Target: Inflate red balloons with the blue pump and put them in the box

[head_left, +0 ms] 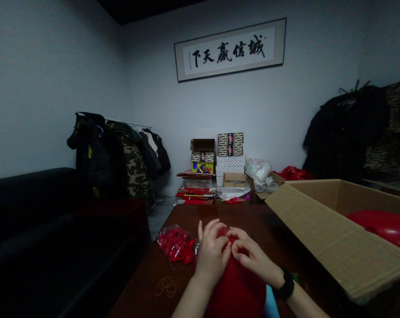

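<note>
A red balloon rests against me at the near edge of the dark wooden table. My left hand and my right hand meet at its top, fingers curled and pinched around the balloon's neck. A black band sits on my right wrist. To the left of my hands lies a clear bag of red balloons. Several rubber bands lie loose on the table nearer to me.
A large open cardboard box stands at the right with a red balloon inside. A black sofa runs along the left. Stacked boxes and red packets line the far wall, and coats hang on racks.
</note>
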A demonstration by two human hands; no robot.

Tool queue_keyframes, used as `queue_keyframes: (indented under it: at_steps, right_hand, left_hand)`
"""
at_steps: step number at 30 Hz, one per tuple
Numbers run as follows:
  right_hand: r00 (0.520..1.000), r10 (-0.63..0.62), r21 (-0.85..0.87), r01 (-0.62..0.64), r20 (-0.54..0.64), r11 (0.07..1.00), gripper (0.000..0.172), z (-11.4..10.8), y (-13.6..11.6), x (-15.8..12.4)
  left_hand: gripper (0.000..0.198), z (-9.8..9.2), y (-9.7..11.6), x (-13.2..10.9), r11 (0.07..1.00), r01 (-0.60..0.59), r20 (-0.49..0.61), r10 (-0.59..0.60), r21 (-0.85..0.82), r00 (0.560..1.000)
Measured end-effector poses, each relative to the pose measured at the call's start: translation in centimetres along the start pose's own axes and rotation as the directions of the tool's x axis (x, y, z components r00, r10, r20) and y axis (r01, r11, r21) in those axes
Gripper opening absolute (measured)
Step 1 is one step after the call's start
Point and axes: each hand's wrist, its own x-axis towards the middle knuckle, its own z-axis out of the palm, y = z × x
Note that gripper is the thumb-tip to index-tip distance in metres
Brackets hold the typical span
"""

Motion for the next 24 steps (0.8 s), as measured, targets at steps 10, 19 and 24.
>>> queue_keyframes:
  at_steps: [10,19,24]
  right_hand:
    - [0.991,-0.044,0.116,0.060,-0.129,0.991,0.027,0.7,0.9,-1.6]
    - [0.906,-0.105,-0.306,-0.027,-0.409,0.952,0.031,2.1,2.0,-1.2]
    - [0.903,-0.145,-0.385,-0.025,-0.404,0.922,0.031,1.9,2.6,-1.1]
  left_hand:
    - [0.020,0.6,1.3,-0.9,0.984,0.130,0.107,-0.117,-0.122,0.987]
    - [0.015,0.7,1.5,-1.0,0.982,0.145,0.130,-0.129,-0.120,0.983]
    - [0.015,0.8,1.4,-1.5,0.986,0.125,0.136,-0.109,-0.112,0.985]
